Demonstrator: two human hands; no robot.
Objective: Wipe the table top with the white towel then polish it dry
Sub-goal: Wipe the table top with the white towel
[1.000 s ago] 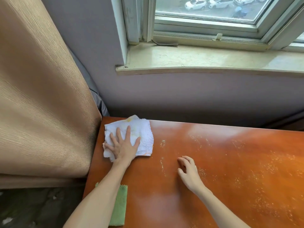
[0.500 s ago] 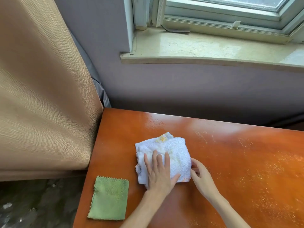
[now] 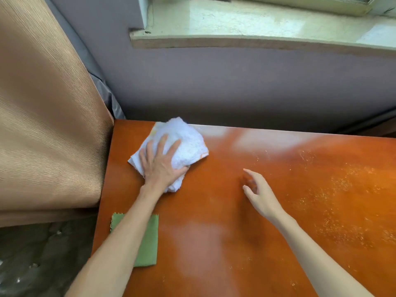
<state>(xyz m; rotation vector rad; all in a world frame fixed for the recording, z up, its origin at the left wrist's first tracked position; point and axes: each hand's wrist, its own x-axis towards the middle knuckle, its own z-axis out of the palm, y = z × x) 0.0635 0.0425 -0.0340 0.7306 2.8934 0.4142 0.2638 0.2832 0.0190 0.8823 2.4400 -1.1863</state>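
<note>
the white towel (image 3: 184, 144) lies bunched on the orange tabletop (image 3: 267, 211), close to the tabletop's far edge and toward its corner by the curtain (image 3: 49, 116). the left hand (image 3: 159, 166) lies flat on top of the towel, fingers spread and straight, thumb along the towel's near side, pressing it down onto the tabletop. the right hand (image 3: 260, 194) sits well to the right of the towel, fingers loosely parted and holding nothing; whether its fingertips touch the tabletop i cannot tell. a green cloth (image 3: 147, 243) lies flat nearer the tabletop's front edge, partly under the left forearm. pale specks are scattered over the tabletop right of the towel.
</note>
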